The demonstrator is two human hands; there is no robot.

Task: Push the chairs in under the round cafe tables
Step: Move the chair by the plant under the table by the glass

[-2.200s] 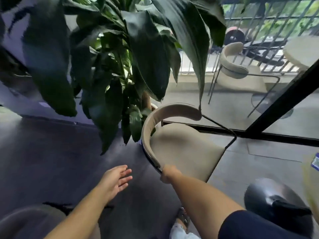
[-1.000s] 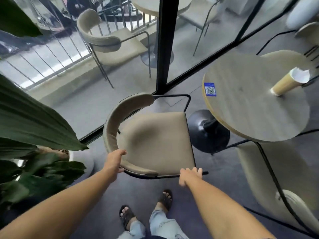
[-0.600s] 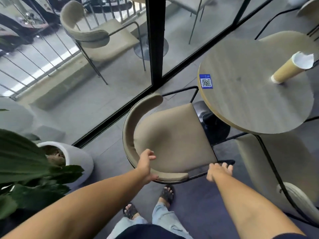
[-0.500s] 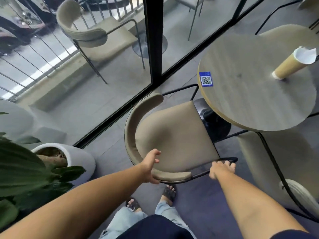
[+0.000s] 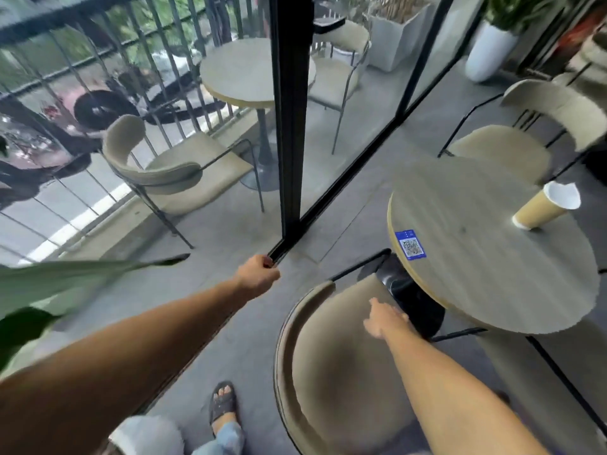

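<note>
A beige cushioned chair [image 5: 341, 376] with a curved backrest and thin black frame stands just below me. Its front edge reaches the black pedestal [image 5: 410, 297] of the round wooden table [image 5: 492, 267]. My right hand [image 5: 384, 320] lies flat with fingers stretched over the front of the seat, close to the pedestal. My left hand [image 5: 259, 274] is a closed fist in the air, left of the chair and apart from it, holding nothing I can see.
A paper cup [image 5: 545, 208] and a blue QR sticker [image 5: 410, 245] are on the table. A second beige chair [image 5: 502, 152] stands beyond it. A black-framed glass wall [image 5: 289, 126] runs to the left, with a chair [image 5: 170, 172] and table [image 5: 239, 73] outside. My sandalled foot [image 5: 223, 402] is beside the chair.
Both hands have let go of the chair's back edge. The chair now sits closer to the table's pedestal. My left hand swung off to the left; my right reached over the seat.
</note>
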